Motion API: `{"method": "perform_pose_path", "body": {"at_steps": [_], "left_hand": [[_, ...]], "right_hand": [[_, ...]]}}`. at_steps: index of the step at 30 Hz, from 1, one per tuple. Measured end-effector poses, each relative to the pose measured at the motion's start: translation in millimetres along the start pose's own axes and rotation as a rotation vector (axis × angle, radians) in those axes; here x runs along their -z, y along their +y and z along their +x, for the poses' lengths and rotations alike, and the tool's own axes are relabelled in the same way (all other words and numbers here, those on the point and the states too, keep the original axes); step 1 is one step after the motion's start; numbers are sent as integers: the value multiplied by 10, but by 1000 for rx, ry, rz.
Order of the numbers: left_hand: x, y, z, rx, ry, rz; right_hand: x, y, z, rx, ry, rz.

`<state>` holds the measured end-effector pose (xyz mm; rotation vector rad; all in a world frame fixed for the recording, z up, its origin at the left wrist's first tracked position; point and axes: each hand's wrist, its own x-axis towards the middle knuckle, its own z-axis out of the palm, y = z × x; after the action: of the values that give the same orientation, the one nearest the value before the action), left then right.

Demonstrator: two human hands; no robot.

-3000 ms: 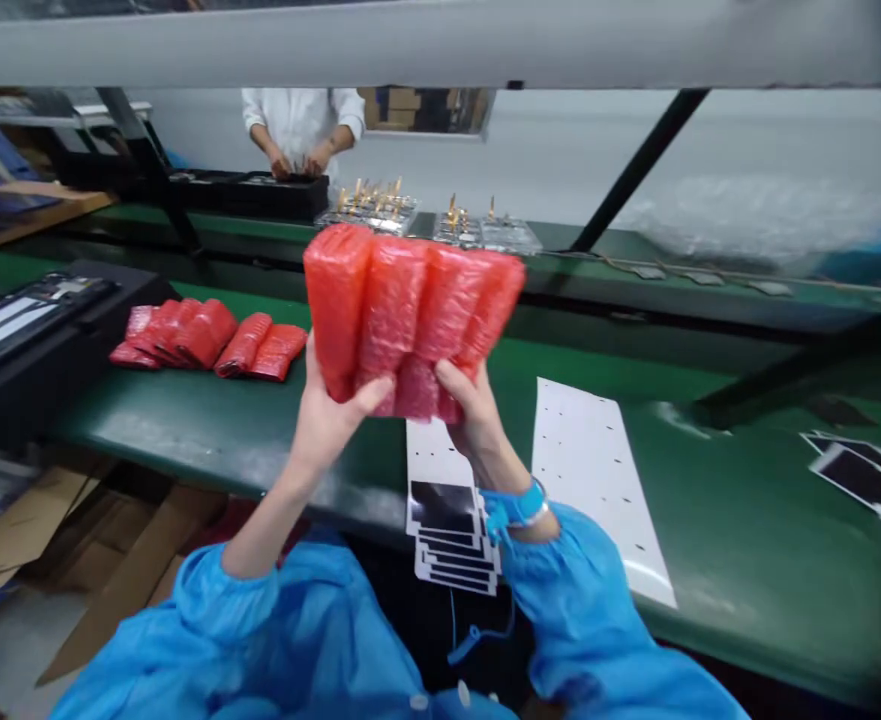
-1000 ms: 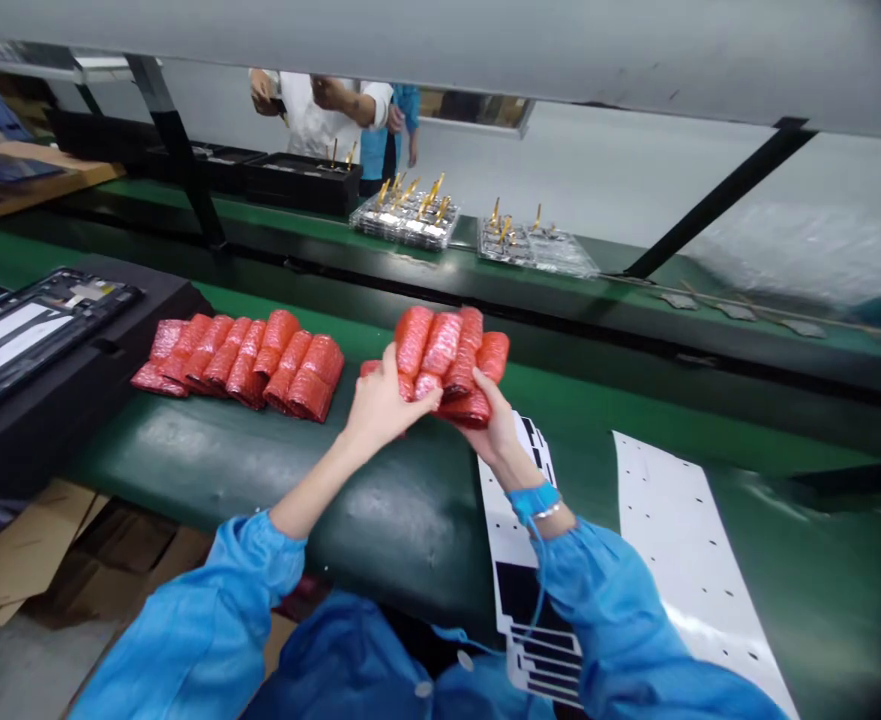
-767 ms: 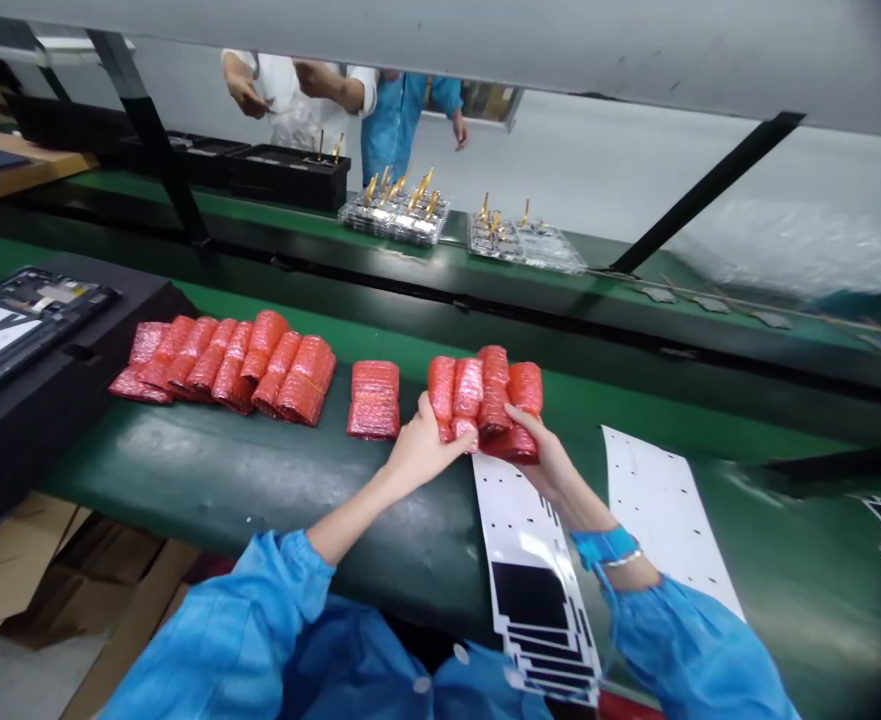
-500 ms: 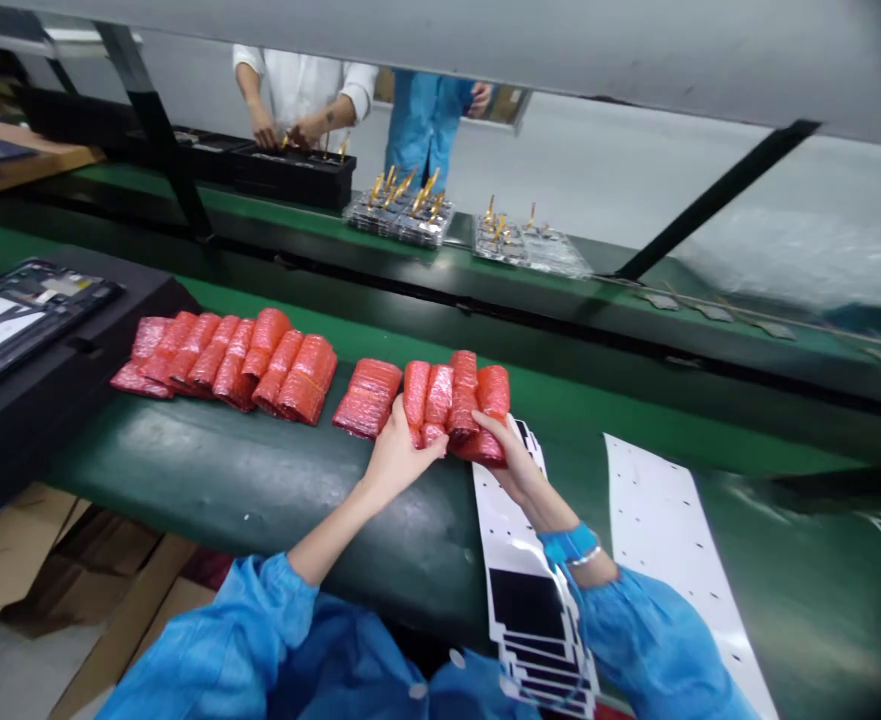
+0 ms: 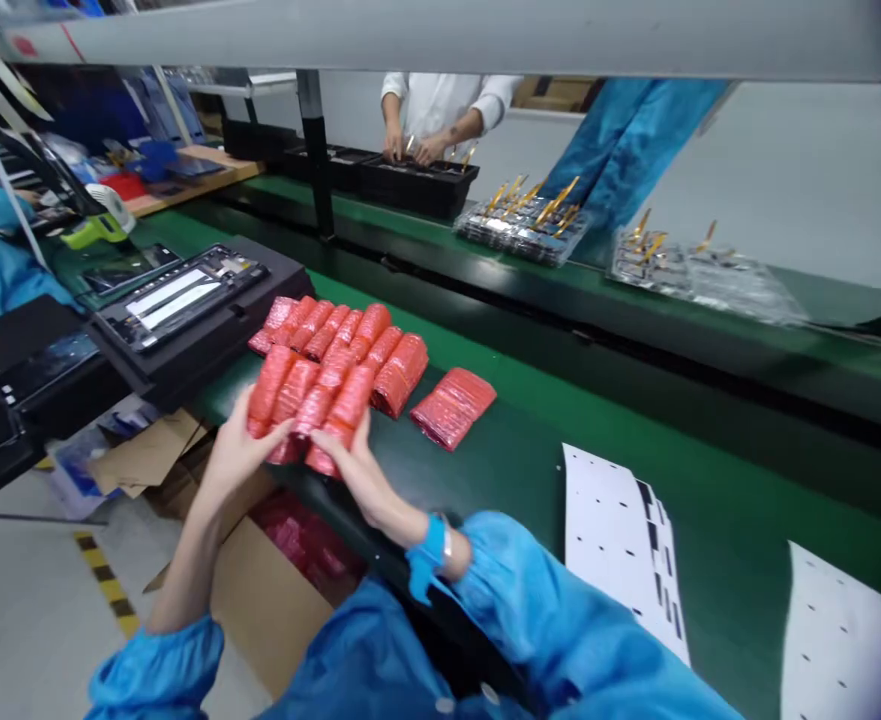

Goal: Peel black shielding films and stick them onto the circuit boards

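Several red bubble-wrap rolls are squeezed side by side between my two hands, above the front edge of the green bench. My left hand grips the left end of this group, and my right hand grips its right end, thumb in front. Just behind them lies a row of similar red rolls on the bench. One flatter red bubble-wrap bundle lies apart, to the right of the row.
A black case with a device is at the left. White sheets lie at the right. Below is an open cardboard box. Across the bench, a person in white works at a black bin; plastic trays stand behind.
The view has swung left. Both hands have carried the group of red rolls leftward, from beside the white sheets to in front of the row, leaving the flatter bundle behind.
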<state>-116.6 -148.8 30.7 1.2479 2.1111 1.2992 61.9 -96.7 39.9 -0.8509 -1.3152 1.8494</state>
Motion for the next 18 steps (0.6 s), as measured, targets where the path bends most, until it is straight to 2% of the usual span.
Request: {"method": "perform_pose_path", "body": {"at_steps": [3, 6, 9, 12, 15, 18], "left_hand": [[391, -326, 328, 24, 23, 111], [592, -534, 696, 79, 19, 197], [619, -674, 992, 113, 12, 281], [560, -772, 1154, 71, 31, 342], [545, -831, 1199, 27, 121, 410], [660, -790, 1155, -11, 223, 481]], "right_hand": [[-401, 182, 349, -36, -113, -123], [-549, 347, 720, -144, -164, -294], [-527, 490, 976, -207, -171, -440], [-487, 568, 1082, -188, -169, -494], [-498, 541, 1111, -163, -178, -502], [-460, 403, 1021, -158, -239, -534]]}}
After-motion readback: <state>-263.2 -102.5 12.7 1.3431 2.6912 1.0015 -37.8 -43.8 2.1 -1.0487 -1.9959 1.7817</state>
